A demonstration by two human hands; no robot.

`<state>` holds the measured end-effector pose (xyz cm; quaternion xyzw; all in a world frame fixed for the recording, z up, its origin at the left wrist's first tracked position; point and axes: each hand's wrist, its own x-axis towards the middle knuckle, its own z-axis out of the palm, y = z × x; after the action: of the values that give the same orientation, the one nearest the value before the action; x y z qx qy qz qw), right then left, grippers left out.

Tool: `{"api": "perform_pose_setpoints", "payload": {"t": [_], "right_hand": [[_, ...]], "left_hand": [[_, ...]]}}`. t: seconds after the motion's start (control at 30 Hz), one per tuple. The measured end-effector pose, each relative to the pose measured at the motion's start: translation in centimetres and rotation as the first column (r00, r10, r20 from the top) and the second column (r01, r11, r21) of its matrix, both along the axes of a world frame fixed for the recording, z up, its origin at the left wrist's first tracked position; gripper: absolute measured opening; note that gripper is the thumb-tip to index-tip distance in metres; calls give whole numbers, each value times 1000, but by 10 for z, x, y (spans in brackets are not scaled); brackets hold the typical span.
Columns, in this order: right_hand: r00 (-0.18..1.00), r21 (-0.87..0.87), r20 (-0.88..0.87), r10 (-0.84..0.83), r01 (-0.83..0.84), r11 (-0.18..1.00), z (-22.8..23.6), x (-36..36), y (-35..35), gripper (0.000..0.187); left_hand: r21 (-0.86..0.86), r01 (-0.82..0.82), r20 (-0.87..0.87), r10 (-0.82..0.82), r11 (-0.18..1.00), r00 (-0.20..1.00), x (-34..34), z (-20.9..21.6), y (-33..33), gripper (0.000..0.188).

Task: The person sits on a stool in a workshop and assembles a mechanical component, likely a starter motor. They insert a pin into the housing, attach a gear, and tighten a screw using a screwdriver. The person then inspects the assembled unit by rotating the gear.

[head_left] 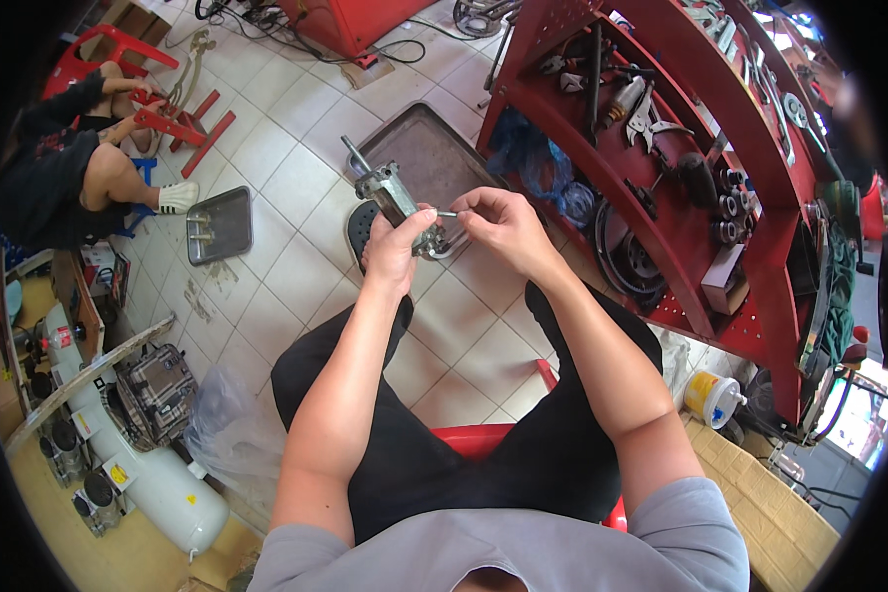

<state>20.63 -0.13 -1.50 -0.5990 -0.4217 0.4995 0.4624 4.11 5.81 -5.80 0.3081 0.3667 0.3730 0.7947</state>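
My left hand (390, 255) is wrapped round a grey metal cylindrical machine part (395, 194), held tilted above the floor between my knees. A shaft (353, 152) sticks out of its far end, and its near end has a flange with a curved metal piece. Beside that near end, my right hand (503, 225) pinches a short, thin metal pin (447, 214) between thumb and fingertips. The pin points left toward the part and my left thumb. Whether its tip is inside the part, I cannot tell.
Beyond my hands lies a large dark metal tray (429, 148). A smaller tray (229, 235) with metal pieces lies left, near a seated person (59, 187) handling a red stand. Right stands a red tool rack (651, 247). A white tank (163, 493) is at lower left.
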Motion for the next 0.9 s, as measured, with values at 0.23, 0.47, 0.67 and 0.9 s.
{"api": "perform_pose_setpoints", "payload": {"t": [0.23,0.47,0.67,0.9], "right_hand": [[927,60,374,12,-37,997,-1,4,-1,21],[976,-83,216,-39,58,995,-19,12,4,20],[956,-323,290,-44,141,936,-140,26,-9,21],[888,-526,419,190,67,848,-264,0,-1,22]], "left_hand": [[82,62,-223,-42,995,974,-2,-6,2,21],[186,66,-433,22,980,901,-2,-14,0,12],[80,-154,-303,171,985,938,-4,-16,3,19],[-41,-321,-259,300,946,918,-6,-11,10,18]]}}
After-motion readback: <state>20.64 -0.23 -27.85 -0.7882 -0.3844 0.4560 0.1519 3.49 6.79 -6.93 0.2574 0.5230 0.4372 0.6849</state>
